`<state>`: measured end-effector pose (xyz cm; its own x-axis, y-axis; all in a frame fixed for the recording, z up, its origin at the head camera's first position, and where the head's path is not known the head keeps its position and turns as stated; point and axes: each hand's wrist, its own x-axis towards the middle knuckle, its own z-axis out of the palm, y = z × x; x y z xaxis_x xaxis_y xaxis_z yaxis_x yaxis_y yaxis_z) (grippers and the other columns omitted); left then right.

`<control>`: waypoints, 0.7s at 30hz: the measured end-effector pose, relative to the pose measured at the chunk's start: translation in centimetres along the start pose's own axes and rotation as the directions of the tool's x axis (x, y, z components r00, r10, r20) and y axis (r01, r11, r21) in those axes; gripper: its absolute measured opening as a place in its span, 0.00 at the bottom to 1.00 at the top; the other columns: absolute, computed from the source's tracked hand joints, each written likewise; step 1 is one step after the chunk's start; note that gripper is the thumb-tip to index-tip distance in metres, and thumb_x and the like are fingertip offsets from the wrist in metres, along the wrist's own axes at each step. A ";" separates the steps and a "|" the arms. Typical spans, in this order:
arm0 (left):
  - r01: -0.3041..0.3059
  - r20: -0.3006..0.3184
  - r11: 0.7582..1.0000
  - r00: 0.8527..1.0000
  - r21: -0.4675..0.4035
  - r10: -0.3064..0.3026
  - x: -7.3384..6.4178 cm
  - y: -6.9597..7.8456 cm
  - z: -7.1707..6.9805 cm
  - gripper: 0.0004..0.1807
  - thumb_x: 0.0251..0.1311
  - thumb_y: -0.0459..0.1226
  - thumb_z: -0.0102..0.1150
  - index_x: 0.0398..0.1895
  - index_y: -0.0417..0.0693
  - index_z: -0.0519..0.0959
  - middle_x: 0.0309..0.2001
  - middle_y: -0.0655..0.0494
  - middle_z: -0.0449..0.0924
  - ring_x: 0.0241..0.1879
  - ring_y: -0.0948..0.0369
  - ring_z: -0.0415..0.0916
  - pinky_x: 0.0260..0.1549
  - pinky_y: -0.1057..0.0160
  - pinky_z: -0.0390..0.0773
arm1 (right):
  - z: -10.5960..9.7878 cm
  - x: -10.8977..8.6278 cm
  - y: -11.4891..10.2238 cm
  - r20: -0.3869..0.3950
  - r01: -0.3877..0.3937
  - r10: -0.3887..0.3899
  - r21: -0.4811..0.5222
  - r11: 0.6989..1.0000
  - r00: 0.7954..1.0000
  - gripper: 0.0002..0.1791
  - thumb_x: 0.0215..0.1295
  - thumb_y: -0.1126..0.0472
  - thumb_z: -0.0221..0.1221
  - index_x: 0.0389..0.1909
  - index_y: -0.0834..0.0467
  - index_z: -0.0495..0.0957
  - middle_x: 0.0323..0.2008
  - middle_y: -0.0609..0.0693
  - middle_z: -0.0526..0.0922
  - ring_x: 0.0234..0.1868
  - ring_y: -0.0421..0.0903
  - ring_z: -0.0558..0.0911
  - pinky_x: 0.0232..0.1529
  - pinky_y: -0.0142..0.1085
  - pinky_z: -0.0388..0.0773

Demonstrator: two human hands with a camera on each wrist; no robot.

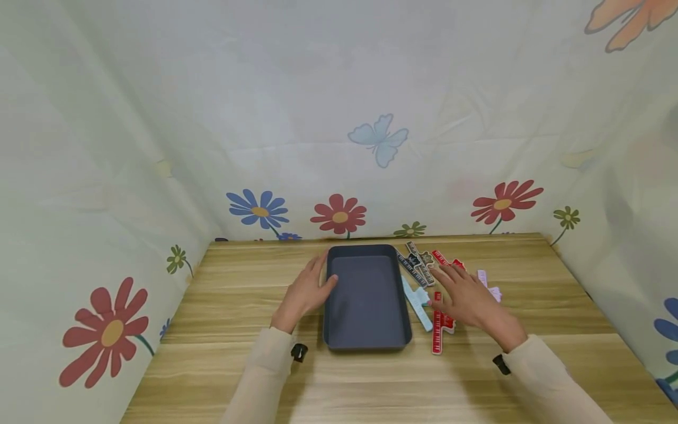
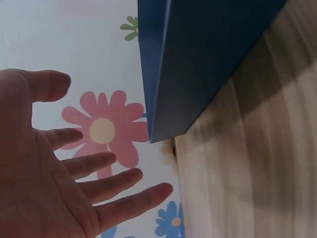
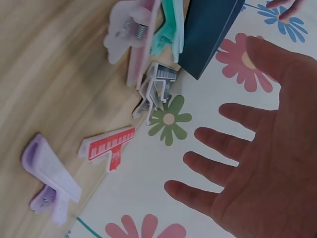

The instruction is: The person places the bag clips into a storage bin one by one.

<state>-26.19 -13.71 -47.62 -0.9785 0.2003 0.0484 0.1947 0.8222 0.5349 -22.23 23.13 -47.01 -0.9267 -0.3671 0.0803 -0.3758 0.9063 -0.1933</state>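
Note:
A dark grey rectangular tray (image 1: 365, 303) lies on the table. My left hand (image 1: 306, 291) is at the tray's left wall, fingers extended; the left wrist view shows its palm holding nothing beside the tray's dark side (image 2: 193, 59). To the right of the tray, my right hand (image 1: 466, 297) hovers over spring clips printed with piano keys, its fingers spread and holding nothing. Around it are a light blue clip (image 1: 417, 301), a near red clip (image 1: 437, 327), a far red clip (image 1: 439, 257), a brown clip (image 1: 413, 248), a dark clip (image 1: 415, 275) and a purple clip (image 3: 52, 173).
The wood-grain table (image 1: 238, 306) extends on both sides of the tray. White curtains (image 1: 296, 118) printed with flowers enclose it at the back and sides. Small black wrist devices (image 1: 299, 352) sit at both cuffs.

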 end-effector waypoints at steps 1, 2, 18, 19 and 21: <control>0.001 0.003 1.000 1.000 -0.011 -0.001 -0.1 -0.1 0.1 0.40 0.69 0.53 0.50 0.79 0.62 0.47 0.76 0.46 0.55 0.72 0.44 0.61 0.64 0.38 0.69 | 0.1 -0.1 0.0 0.005 -0.001 0.001 0.001 1.000 1.000 0.43 0.62 0.41 0.62 0.73 0.58 0.62 0.72 0.63 0.63 0.70 0.68 0.63 0.65 0.69 0.63; 0.005 0.008 1.000 1.000 -0.022 -0.004 -0.1 -0.3 0.2 0.40 0.69 0.52 0.50 0.79 0.62 0.47 0.76 0.47 0.55 0.72 0.45 0.61 0.66 0.39 0.68 | 0.2 -0.1 0.0 0.014 -0.006 0.006 0.001 1.000 1.000 0.42 0.62 0.41 0.62 0.72 0.59 0.63 0.71 0.64 0.65 0.70 0.68 0.64 0.65 0.68 0.63; -0.002 -0.004 0.990 1.000 -0.143 0.002 -0.1 -1.9 1.8 0.38 0.67 0.41 0.55 0.78 0.52 0.53 0.72 0.43 0.64 0.66 0.44 0.68 0.66 0.45 0.70 | 1.1 -1.8 0.6 0.127 -0.071 0.067 0.024 0.997 0.990 0.35 0.62 0.49 0.65 0.65 0.63 0.71 0.63 0.64 0.74 0.63 0.68 0.72 0.56 0.62 0.76; 0.000 -0.002 0.988 1.000 -0.154 0.000 -0.2 -1.9 1.8 0.38 0.67 0.41 0.55 0.78 0.52 0.54 0.71 0.42 0.65 0.64 0.44 0.71 0.64 0.45 0.72 | 1.2 -1.8 0.6 0.130 -0.070 0.066 0.026 0.997 0.989 0.35 0.62 0.49 0.65 0.65 0.63 0.71 0.63 0.64 0.75 0.63 0.68 0.72 0.56 0.61 0.77; 0.003 0.000 0.983 1.000 -0.183 -0.003 -0.2 -1.9 1.8 0.37 0.66 0.38 0.54 0.77 0.50 0.54 0.69 0.39 0.67 0.59 0.43 0.75 0.60 0.45 0.76 | 1.3 -1.9 0.6 0.136 -0.067 0.062 0.030 0.997 0.989 0.34 0.61 0.50 0.65 0.64 0.64 0.71 0.62 0.65 0.75 0.61 0.67 0.74 0.55 0.60 0.77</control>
<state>-26.23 -14.37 -50.21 -0.9790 0.1983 0.0466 0.1763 0.7110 0.6807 -20.67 24.10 -48.57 -0.9398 -0.3353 -0.0654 -0.3132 0.9221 -0.2273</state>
